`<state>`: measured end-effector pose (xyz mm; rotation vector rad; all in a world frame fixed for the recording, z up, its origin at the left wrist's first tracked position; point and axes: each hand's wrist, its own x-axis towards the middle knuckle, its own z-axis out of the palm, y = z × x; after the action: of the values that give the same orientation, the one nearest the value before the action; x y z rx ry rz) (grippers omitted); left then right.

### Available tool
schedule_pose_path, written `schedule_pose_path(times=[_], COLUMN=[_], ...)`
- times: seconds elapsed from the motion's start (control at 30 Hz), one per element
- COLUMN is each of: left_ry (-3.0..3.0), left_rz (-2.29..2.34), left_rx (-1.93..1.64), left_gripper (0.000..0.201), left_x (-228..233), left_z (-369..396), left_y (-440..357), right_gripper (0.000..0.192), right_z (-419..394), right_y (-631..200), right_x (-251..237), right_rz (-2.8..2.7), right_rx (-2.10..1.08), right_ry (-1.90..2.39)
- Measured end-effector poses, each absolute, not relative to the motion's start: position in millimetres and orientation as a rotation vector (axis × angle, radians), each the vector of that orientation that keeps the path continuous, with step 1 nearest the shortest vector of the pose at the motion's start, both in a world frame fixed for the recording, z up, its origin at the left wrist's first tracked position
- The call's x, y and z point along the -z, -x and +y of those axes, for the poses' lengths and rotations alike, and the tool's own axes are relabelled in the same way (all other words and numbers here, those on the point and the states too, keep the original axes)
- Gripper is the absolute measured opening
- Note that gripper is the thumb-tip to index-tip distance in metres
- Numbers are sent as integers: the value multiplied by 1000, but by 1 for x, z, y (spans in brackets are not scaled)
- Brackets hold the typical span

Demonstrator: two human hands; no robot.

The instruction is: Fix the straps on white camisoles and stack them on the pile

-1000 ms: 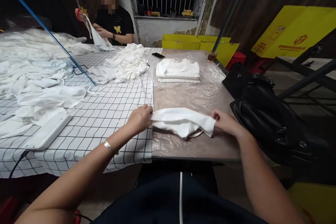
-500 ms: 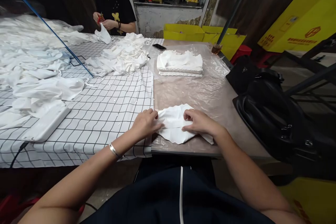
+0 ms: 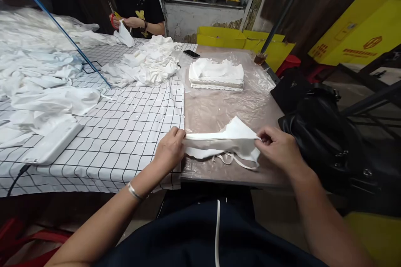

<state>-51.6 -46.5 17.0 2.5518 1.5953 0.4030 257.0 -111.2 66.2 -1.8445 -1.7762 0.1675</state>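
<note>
Currently both hands pinch one white cloth piece [image 3: 224, 142] by its opposite ends, just above the near edge of the brown table [image 3: 219, 175]. Left hand [image 3: 171, 150]: fingers curled shut on the left end, thumb on top, so the fabric runs out from it in a taut, nearly flat band. Right hand [image 3: 278, 148]: fingertips closed on the right corner, palm turned inward. Held this way the piece is stretched between the two grips, which keeps its folded upper edge straight; a thin strap or tie [image 3: 232, 160] hangs loose below it and touches the clear plastic sheet [image 3: 238, 108] covering the table, apparently there to keep the cloth off the bare surface. Further along the same sheet sits a squared stack of folded white pieces [image 3: 216, 75], well apart from the hands. Left of the sheet, a black-gridded white tablecloth [image 3: 134, 125] carries loose heaps of unfolded white cloth [image 3: 147, 64]. A phone [image 3: 191, 53] lies beyond the stack. A black bag [image 3: 326, 133] rests at the table's right side, near the right hand. At the far end another person's hands [image 3: 131, 22] hold a white piece and red-handled scissors [image 3: 112, 18].
</note>
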Motion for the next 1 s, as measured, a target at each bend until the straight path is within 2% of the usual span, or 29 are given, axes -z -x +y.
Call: schedule_pose_path(times=[0.1,0.17,0.33,0.47,0.5,0.6,0.7,0.8,1.0], left_ry=[-2413,-2264,-2184,-2117,-2089,-1902,-1633,-1515,-1713], left_rz=[1217,1070,1165,1043,1014,852,630,481,467], left_rx=[-249,-225,-570,-522,-487,-405,-515,-669,-907], left_gripper=[18,13,16,20,22,28,30,27,26], left_x=[-28,-34,-37,-32,-32,-36,-53,-78,-119], left_z=[-52,-49,-21,-3,0,11,22,34,48], left_y=[68,71,37,-10,-21,-43,-48,-42,-30], right_gripper=[25,37,36,20,22,34,40,43,44], right_z=[-128,-125,-74,-39,-34,-30,-32,-31,-15], right_y=[-278,-284,-274,-261,-259,-257,-258,-261,-269], right_x=[-68,-62,-36,-31,-36,-61,-95,-128,-185], right_rz=[-1915,-1851,-1738,-1915,-1902,-1760,-1599,-1553,-1651], right_rx=[-846,-1004,-664,-824,-886,-1062,-1129,-1096,-911], right_ry=[1968,1948,1843,1819,1799,1570,1352,1210,1064])
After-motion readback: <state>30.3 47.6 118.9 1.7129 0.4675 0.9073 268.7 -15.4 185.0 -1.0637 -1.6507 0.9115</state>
